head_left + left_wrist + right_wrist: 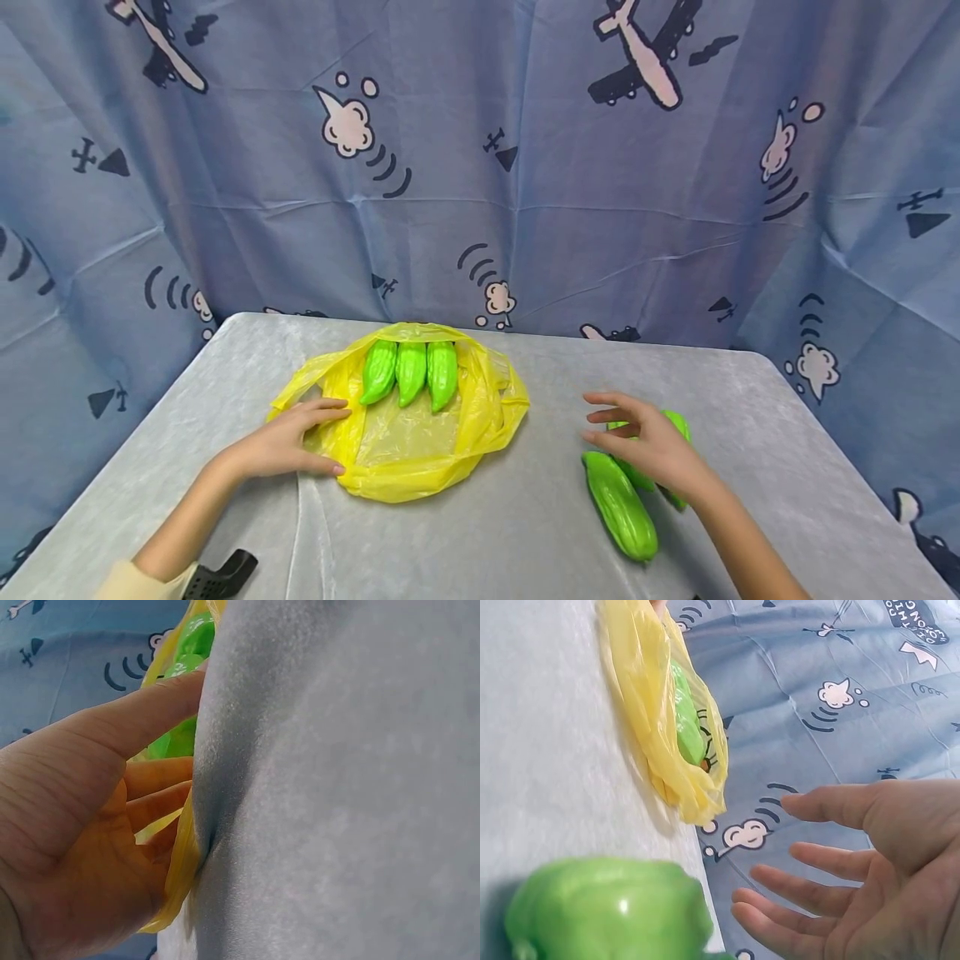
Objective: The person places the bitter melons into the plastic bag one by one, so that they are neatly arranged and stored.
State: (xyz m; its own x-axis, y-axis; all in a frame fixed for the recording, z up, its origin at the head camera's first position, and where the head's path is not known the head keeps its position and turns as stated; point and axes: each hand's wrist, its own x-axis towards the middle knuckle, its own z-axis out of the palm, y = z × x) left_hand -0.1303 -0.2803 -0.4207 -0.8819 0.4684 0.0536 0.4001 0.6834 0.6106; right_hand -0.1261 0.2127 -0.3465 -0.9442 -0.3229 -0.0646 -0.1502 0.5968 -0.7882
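Yellow plastic bag gapes, three green gourds inside; left hand, fingers extended, touches its side. Right hand, empty, fingers parted, over loose gourds: grasp singly, mid-body.

The bag, left of centre in the frame, is see-through yellow. The gourds inside it are bright green, and the loose gourds at the lower right are also plain green. The tabletop is pale grey, faintly mottled. Across the upper frame, the curtain is greyish blue, printed with pale pink, dark-winged planes and pale pink clouds outlined in dark. At the lower left, the sleeve is cream, the band black.
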